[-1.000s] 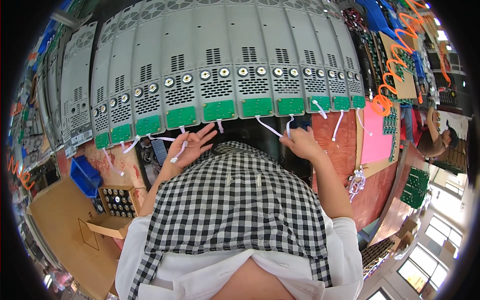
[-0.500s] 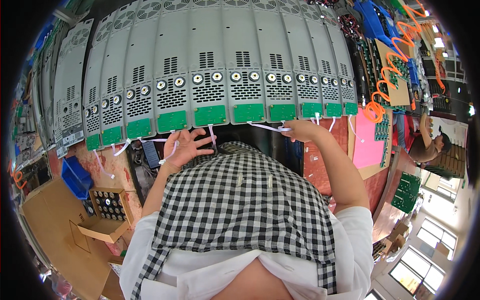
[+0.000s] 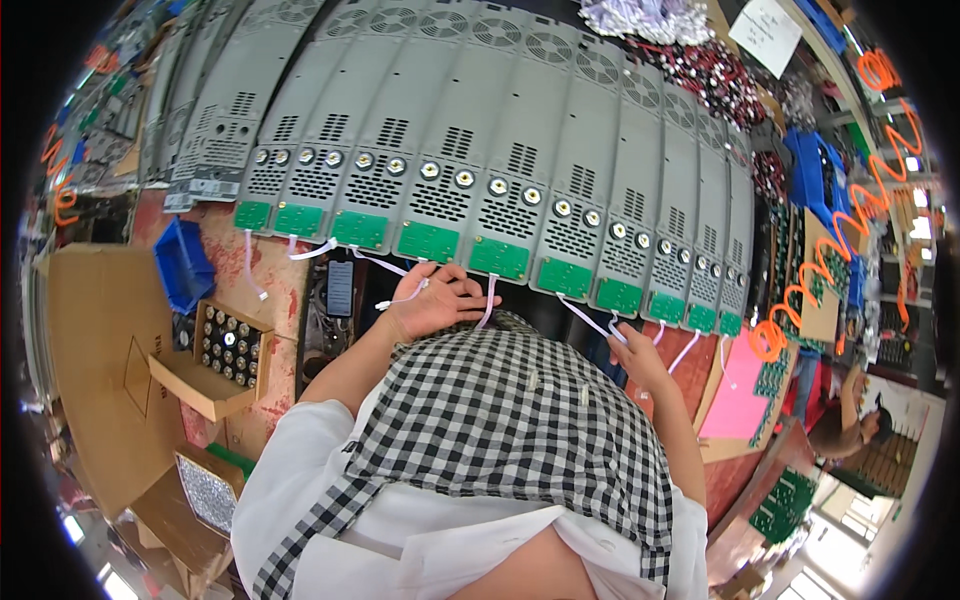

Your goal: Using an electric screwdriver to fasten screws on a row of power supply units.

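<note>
A row of grey perforated metal housings (image 3: 455,100) spans the bench. Each has a green circuit board (image 3: 428,242) at its near end, most with a thin white cable hanging from it. My left hand (image 3: 435,305) lies palm up below the middle boards with its fingers apart. A white cable (image 3: 408,295) with a small plug crosses its palm side, and its fingertips are close to another hanging white cable (image 3: 489,300). My right hand (image 3: 637,352) is closed, thumb and fingers pinching a white cable (image 3: 588,320) farther right; its fingertips are partly hidden.
To the left are a blue bin (image 3: 184,265), a small carton of round metal-topped parts (image 3: 262,345) and a large cardboard box (image 3: 110,340). A phone (image 3: 340,288) lies near my left forearm. On the right are a pink sheet (image 3: 735,390), an orange coiled hose (image 3: 768,340) and another person (image 3: 845,425).
The whole view has shifted and turned, so the housings sit further right and slope. My left fingers have moved closer together near the hanging cable; my right hand still pinches a cable.
</note>
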The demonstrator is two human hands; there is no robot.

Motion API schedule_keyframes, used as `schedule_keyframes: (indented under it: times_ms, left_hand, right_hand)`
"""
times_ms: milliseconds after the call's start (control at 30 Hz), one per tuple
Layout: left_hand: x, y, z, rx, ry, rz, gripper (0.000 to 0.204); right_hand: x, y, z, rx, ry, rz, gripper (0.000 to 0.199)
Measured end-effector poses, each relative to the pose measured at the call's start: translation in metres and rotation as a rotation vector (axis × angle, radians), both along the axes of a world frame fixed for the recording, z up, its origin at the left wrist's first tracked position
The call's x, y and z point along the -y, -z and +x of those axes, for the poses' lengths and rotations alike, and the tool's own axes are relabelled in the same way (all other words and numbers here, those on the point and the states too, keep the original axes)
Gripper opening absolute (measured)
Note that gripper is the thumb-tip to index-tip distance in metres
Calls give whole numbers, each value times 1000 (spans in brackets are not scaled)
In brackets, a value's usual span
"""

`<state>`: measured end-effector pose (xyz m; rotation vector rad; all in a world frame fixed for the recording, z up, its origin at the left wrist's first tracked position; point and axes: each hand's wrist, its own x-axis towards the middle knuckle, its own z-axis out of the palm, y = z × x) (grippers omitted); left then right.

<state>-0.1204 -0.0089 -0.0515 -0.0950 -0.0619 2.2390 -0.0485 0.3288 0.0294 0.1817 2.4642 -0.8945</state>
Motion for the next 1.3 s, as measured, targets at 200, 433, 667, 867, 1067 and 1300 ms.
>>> schedule_keyframes:
  times_ms: [200,433,667,867,1067,1300]
  left_hand:
    - [-7,-19,1,33,-32,-27,39]
    - [0,-1,1,-29,-65,-427,36]
    - [8,-63,-7,-35,-88,-869,38]
    - [4,-143,-20,-334,-55,-1158,46]
    - [67,-222,-53,-642,-21,-1404,49]
    - [190,-280,-130,-810,-10,-1900,44]
  right_hand:
    - [2,-22,-11,-33,-120,-9,20]
    - [1,-36,-20,-149,-269,16,23]
    - [-9,-46,-34,-131,-272,-90,25]
    - [-2,-90,-36,-70,-112,-515,25]
    - [54,-142,-62,-41,-218,-726,24]
    - [230,-166,-136,-133,-567,-709,27]
